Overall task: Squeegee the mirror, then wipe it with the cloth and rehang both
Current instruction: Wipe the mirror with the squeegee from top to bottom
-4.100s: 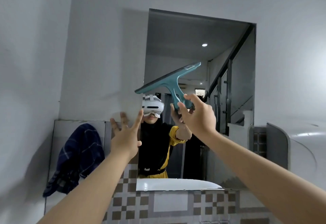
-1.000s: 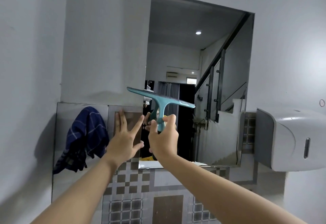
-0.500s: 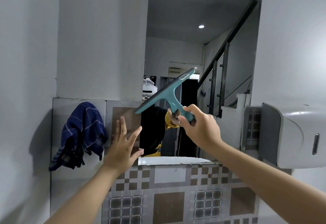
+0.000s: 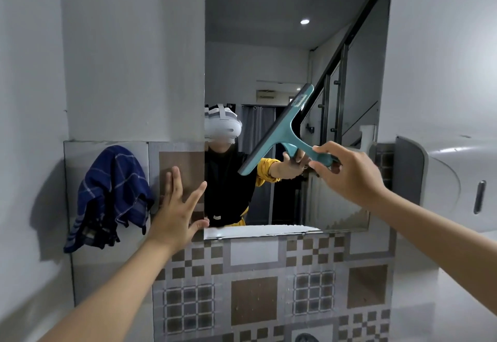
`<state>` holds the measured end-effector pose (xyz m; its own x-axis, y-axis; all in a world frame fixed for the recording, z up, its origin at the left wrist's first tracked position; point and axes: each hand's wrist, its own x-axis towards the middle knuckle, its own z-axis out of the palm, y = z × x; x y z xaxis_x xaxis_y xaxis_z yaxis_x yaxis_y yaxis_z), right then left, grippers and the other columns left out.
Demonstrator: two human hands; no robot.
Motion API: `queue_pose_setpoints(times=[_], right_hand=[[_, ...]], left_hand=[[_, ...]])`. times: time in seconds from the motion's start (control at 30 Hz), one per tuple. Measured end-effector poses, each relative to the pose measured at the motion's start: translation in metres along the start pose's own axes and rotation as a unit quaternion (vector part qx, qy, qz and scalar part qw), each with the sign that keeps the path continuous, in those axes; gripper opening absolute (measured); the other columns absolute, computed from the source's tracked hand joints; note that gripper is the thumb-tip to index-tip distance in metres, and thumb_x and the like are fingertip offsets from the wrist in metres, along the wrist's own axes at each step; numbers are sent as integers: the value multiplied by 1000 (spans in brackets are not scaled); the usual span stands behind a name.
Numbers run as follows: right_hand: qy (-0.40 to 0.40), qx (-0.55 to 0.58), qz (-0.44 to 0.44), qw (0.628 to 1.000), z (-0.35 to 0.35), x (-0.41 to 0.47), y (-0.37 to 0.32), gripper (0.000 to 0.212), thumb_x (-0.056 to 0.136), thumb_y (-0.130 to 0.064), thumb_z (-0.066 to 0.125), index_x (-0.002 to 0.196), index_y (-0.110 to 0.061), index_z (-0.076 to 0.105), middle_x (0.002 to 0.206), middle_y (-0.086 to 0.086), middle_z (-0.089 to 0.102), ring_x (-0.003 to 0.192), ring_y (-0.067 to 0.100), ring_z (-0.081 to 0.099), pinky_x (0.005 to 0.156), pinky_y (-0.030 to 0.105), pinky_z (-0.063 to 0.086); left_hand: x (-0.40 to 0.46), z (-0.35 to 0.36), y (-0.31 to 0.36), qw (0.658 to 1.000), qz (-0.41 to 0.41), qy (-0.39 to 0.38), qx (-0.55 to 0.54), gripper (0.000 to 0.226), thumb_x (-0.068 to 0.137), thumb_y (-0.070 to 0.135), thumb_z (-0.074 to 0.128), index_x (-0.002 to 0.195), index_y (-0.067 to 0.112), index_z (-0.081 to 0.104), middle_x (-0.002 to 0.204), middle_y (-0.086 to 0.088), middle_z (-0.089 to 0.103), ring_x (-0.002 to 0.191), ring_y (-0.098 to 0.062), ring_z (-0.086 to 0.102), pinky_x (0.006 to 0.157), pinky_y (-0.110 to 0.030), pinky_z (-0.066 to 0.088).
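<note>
A frameless mirror hangs on the wall ahead. My right hand grips the handle of a teal squeegee, whose blade slants steeply across the lower middle of the glass, upper end to the right. My left hand rests flat with spread fingers on the tiles beside the mirror's lower left corner, holding nothing. A dark blue checked cloth hangs on the wall to the left of that hand.
A white paper dispenser juts from the wall at the right, close to my right forearm. Patterned brown and grey tiles cover the wall below the mirror. A plain white wall rises at the far left.
The squeegee has tilted steeper and shifted right across the glass with my right hand. My left hand stays on the tiles. The view has moved closer.
</note>
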<state>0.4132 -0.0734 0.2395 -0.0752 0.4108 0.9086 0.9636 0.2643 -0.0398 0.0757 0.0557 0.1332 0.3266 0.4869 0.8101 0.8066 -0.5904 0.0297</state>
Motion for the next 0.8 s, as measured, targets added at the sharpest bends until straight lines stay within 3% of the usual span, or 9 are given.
queue_pose_setpoints(times=[0.17, 0.27, 0.43, 0.67, 0.8], right_hand=[[10, -4, 39, 999, -19, -17, 46, 29, 81, -43, 66, 105, -27, 64, 65, -1, 67, 45, 22, 54, 43, 35, 50], [2, 4, 61, 998, -28, -28, 70, 29, 80, -46, 65, 105, -32, 62, 71, 1, 70, 52, 25, 59, 49, 42, 54], [-13, 2, 80, 997, -37, -37, 81, 29, 81, -46, 65, 107, -35, 61, 77, -4, 71, 54, 20, 60, 51, 41, 55], [-2, 19, 94, 995, -34, -57, 89, 29, 82, -41, 66, 105, -25, 61, 81, 2, 71, 53, 24, 62, 48, 44, 56], [7, 68, 151, 986, -25, -81, 83, 33, 79, -53, 58, 99, -27, 56, 76, 4, 67, 53, 26, 61, 47, 47, 56]], left_hand=[[2, 2, -1, 999, -31, -16, 3, 88, 74, 45, 69, 144, 37, 16, 150, -6, -37, 139, -28, -31, 102, -63, 36], [2, 1, 1, 999, -39, -18, 5, 89, 72, 44, 71, 144, 36, 19, 151, -8, -34, 139, -28, -30, 102, -65, 34], [2, 0, 3, 998, -52, -25, 8, 87, 72, 42, 73, 143, 34, 24, 152, -7, -33, 139, -27, -29, 107, -66, 24], [2, -3, 7, 998, -56, -31, 4, 86, 73, 40, 73, 144, 33, 24, 152, -9, -31, 139, -28, -27, 106, -65, 24], [3, -2, 7, 998, -58, -31, -1, 87, 72, 37, 75, 143, 32, 24, 152, -9, -31, 139, -28, -26, 104, -66, 26]])
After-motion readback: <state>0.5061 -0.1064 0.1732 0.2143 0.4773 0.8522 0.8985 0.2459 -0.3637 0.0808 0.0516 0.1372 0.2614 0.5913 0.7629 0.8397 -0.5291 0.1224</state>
